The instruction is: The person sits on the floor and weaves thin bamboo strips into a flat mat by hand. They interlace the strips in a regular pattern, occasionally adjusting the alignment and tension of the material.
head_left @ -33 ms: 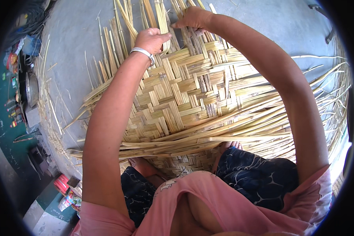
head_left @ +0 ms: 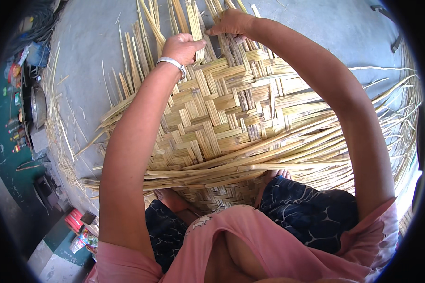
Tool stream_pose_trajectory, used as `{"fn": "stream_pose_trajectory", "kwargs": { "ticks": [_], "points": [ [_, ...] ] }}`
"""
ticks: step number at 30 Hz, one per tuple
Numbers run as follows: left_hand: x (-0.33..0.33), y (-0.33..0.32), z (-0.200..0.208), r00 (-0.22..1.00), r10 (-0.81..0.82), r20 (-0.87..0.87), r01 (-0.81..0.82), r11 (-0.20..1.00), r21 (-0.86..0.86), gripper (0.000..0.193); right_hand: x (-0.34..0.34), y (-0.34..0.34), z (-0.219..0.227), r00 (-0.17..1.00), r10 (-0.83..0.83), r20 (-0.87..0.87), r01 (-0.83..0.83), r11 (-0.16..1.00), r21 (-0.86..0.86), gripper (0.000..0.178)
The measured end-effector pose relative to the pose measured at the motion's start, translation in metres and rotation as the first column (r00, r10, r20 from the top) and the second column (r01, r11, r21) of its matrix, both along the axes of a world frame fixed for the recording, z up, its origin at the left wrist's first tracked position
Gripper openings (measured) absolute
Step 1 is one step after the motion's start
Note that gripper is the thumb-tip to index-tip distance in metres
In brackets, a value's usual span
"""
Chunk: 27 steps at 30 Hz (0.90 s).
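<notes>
A woven mat of flat, straw-coloured reed strips (head_left: 208,134) spreads in front of me, its weave a coarse over-and-under check. My left hand (head_left: 180,48), with a pale bangle at the wrist, is closed at the mat's far edge. Beside its thumb a bundle of reed strips (head_left: 194,28) bends up from the weave, and the fingers grip it. To the right, my right hand (head_left: 230,23) is closed around another group of upright reed strips (head_left: 227,47). Its fingertips are partly hidden behind the strips.
Long loose reeds (head_left: 288,151) lie across the mat's near part, close to my feet (head_left: 274,174). Uncovered strip ends (head_left: 136,52) stick out over the grey floor (head_left: 87,42) at the far left. Household items and a metal pan (head_left: 38,106) stand along the left side.
</notes>
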<state>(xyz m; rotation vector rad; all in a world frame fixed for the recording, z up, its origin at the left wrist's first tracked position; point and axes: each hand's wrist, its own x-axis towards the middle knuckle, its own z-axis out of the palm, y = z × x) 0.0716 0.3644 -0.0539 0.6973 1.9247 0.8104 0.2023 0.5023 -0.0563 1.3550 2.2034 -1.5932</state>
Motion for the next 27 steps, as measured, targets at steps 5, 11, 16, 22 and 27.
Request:
{"fn": "stream_pose_trajectory", "kwargs": {
  "ticks": [5, 11, 16, 22, 27],
  "points": [
    [0.002, 0.001, -0.012, 0.999, 0.042, -0.034, -0.043, 0.999, -0.024, 0.029, 0.008, -0.005, -0.005, 0.987, -0.052, -0.154, 0.029, 0.988, -0.153, 0.048],
    [0.012, 0.007, -0.019, 0.977, -0.104, -0.184, 0.093, 0.993, -0.069, 0.025, 0.013, -0.009, -0.004, 0.963, -0.178, -0.204, 0.114, 0.950, -0.289, 0.040],
    [0.013, 0.016, -0.014, 0.912, -0.357, -0.201, 0.345, 0.934, -0.094, 0.028, 0.019, -0.012, -0.001, 0.918, -0.288, -0.272, 0.151, 0.890, -0.431, 0.032],
    [-0.001, 0.026, -0.002, 0.896, -0.441, 0.056, 0.444, 0.885, -0.138, 0.026, 0.025, -0.015, 0.010, 0.856, -0.404, -0.322, 0.266, 0.879, -0.396, 0.027],
    [-0.008, 0.028, 0.001, 0.880, -0.431, 0.202, 0.460, 0.878, -0.130, 0.021, 0.035, -0.026, 0.022, 0.773, -0.446, -0.452, 0.315, 0.887, -0.338, 0.018]
  ]
}}
